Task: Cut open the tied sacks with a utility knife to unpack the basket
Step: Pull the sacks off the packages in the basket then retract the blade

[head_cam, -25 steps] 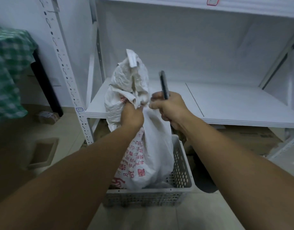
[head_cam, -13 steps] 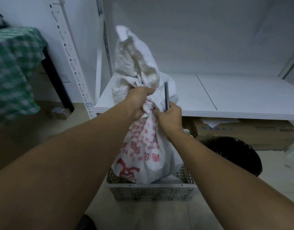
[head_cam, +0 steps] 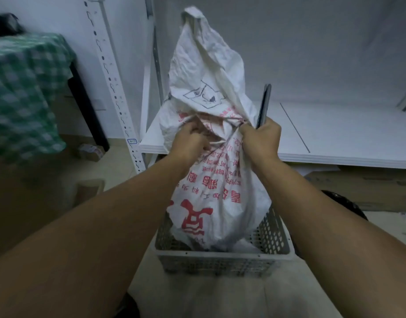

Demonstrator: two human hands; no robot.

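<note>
Sack (head_cam: 211,193): white woven plastic with red print; it stands upright in the basket, its gathered neck at the height of the shelf edge and its loose crumpled top rising above both hands.
Basket (head_cam: 222,257): grey perforated crate on the floor, near the person and just in front of the shelf; the sack fills most of it, and what else lies inside is hidden.
Left hand (head_cam: 190,140): fingers curled into the bunched fabric on the left of the neck.
Right hand (head_cam: 261,140): closed round the utility knife (head_cam: 264,104), which points straight up; the same fingers pinch a fold on the right of the neck.
Blade: too blurred to tell whether it is out.
Step in hand: probably steadying and spreading the neck for the cut; where the sack is bound cannot be made out among the folds.
Handling: the cloth looks soft, slick and crinkly, so a full-fist hold on the gathers should beat a fingertip pinch; the rounded belly suggests some weight; the neck is the place to hold, with the fabric pulled taut.
Risk: the knife sits close to the left hand's fingers.
Surroundings: white shelf (head_cam: 335,134) far right; green checked cloth (head_cam: 25,88) far left.
</note>
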